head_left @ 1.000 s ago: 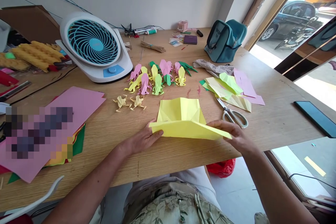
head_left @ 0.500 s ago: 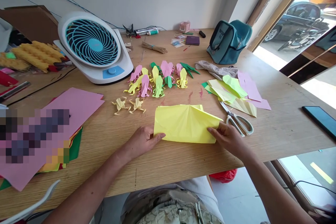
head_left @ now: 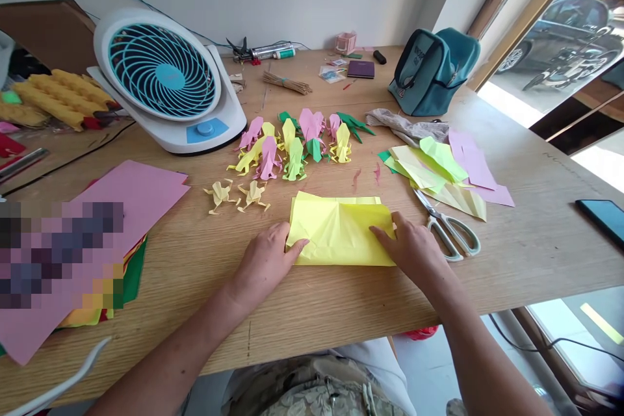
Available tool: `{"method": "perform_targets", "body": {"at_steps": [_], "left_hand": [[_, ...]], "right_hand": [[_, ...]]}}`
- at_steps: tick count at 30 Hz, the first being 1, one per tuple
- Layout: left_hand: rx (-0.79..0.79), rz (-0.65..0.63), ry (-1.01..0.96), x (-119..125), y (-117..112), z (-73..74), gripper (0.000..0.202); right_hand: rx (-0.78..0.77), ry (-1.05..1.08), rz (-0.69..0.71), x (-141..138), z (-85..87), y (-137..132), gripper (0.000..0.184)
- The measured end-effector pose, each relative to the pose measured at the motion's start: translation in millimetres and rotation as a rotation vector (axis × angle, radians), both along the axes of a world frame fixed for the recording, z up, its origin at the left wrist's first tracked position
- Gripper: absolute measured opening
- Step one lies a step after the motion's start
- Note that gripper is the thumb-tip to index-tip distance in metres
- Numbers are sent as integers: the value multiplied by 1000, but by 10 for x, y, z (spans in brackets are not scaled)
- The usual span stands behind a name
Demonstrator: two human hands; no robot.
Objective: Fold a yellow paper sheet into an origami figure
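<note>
A wooden worktop [head_left: 341, 299] carries a white fan [head_left: 163, 75] with a teal grille, standing tilted at the back left. To its right, a cluster of folded paper figures [head_left: 292, 143] in pink, yellow and green lies close together. Two smaller pale-yellow figures [head_left: 236, 195] sit just beside the cluster, nearer the front edge. Scissors [head_left: 448, 227] lie flat (handles toward the front edge) beside a loose heap of green, yellow and pink sheets [head_left: 439, 166]. Behind that heap are a grey cloth [head_left: 404, 125] and a teal bag [head_left: 431, 68]. Large pink sheets [head_left: 131, 198] top a coloured stack at the left. A dark phone [head_left: 604, 218] lies at the far right.
</note>
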State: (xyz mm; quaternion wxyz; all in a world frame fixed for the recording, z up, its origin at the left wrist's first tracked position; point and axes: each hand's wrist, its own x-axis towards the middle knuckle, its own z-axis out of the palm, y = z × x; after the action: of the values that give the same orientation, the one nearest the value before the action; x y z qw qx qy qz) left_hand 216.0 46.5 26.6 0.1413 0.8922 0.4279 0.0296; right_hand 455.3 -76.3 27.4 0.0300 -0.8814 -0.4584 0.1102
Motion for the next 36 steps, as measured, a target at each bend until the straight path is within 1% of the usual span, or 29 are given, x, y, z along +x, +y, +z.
{"method": "perform_targets", "body": {"at_steps": [3, 5, 8, 12, 14, 16, 18, 20, 23, 25, 27, 29, 30, 32, 33, 34, 35, 36], "left_hand": [[-4, -2, 87, 21, 3, 39, 25], [-12, 1, 114, 33, -6, 67, 24], [-16, 1, 125, 49, -34, 92, 23], [-19, 42, 160, 57, -51, 88, 20], [-77, 67, 94, 37, -36, 74, 15], [-182, 93, -54, -3, -13, 59, 12], [-296, 117, -224, -55, 7, 51, 21], [-381, 127, -346, -108, 16, 52, 29], [-461, 118, -437, -172, 0, 50, 37], [-468, 95, -441, -203, -33, 31, 42], [-413, 72, -390, -223, -85, 7, 46], [-304, 57, -294, -233, -148, 7, 50], [-219, 50, -239, -230, -179, 26, 53], [5, 7, -129, -195, -231, 108, 53], [128, -41, -88, -158, -248, 163, 48], [228, -116, -58, -102, -257, 217, 40], [278, -223, -55, -30, -257, 262, 32], [292, -352, -78, 58, -249, 288, 27]], "right_hand": [[-69, -22, -35, 44, 17, 77, 46], [-99, -19, -55, 87, 28, 137, 45], [-104, -8, -52, 137, 41, 204, 41], [-97, -21, -55, 153, 51, 226, 39], [-75, -23, -52, 152, 47, 218, 37], [-51, -16, -55, 155, 39, 209, 36], [-32, 9, -70, 164, 29, 201, 35], [-21, 33, -87, 172, 21, 195, 34], [-11, 37, -98, 175, 14, 189, 34], [-10, 33, -97, 167, 14, 185, 34], [-11, 29, -97, 153, 18, 181, 34], [-16, 24, -97, 136, 27, 179, 34], [-21, 22, -96, 128, 32, 179, 34], [-33, 20, -87, 115, 40, 179, 34], [-39, 17, -81, 111, 42, 179, 34], [-45, 14, -75, 110, 42, 179, 34], [-50, 11, -70, 110, 39, 179, 34], [-53, 7, -65, 112, 34, 179, 34]]}}
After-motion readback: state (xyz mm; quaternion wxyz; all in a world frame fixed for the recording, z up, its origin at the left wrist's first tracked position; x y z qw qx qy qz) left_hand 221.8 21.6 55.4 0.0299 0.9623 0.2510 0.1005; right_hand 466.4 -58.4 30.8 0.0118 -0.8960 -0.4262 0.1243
